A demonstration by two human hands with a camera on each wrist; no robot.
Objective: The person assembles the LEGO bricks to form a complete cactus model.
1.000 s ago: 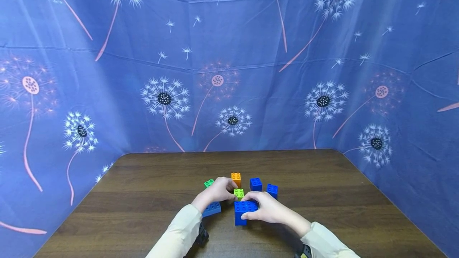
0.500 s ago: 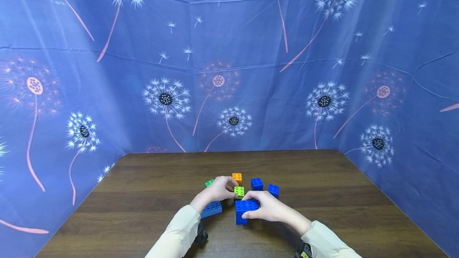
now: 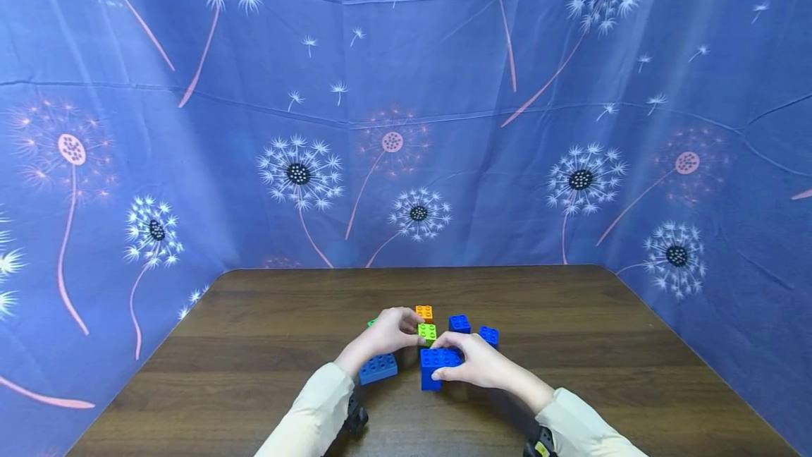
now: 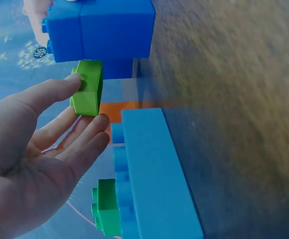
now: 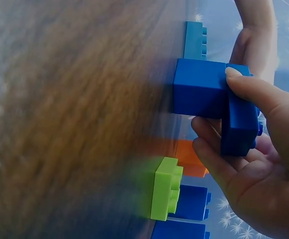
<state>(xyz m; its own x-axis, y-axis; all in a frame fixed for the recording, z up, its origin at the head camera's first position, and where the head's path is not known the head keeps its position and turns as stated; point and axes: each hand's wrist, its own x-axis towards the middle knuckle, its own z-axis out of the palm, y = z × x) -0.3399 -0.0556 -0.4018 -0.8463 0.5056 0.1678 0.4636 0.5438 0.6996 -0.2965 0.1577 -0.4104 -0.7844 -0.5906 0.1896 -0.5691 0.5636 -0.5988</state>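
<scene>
My left hand [image 3: 385, 333] pinches a lime green toy building brick [image 4: 88, 88] between thumb and fingers, off the table. My right hand [image 3: 472, 362] holds a blue two-brick stack [image 5: 204, 87], thumb on its near side and fingers behind. This stack has a longer studded brick [image 3: 439, 357] on top, overhanging a tall narrower block. In the head view the lime brick is just behind the blue stack. Below my left hand lies a lighter blue long brick [image 3: 378, 368]. A second lime brick [image 5: 165, 189], near my right hand, shows only in the right wrist view.
An orange brick [image 3: 423, 312] stands behind the hands. Two blue bricks, one farther left [image 3: 459, 324] and one [image 3: 489, 335] at the right, are on the wooden table [image 3: 571, 316]. A green brick [image 4: 108, 206] is mostly hidden by my left hand in the head view.
The lime brick in my left hand has shifted slightly up and away. My right hand has moved a little the same way with the blue stack. The head view has turned slightly left.
</scene>
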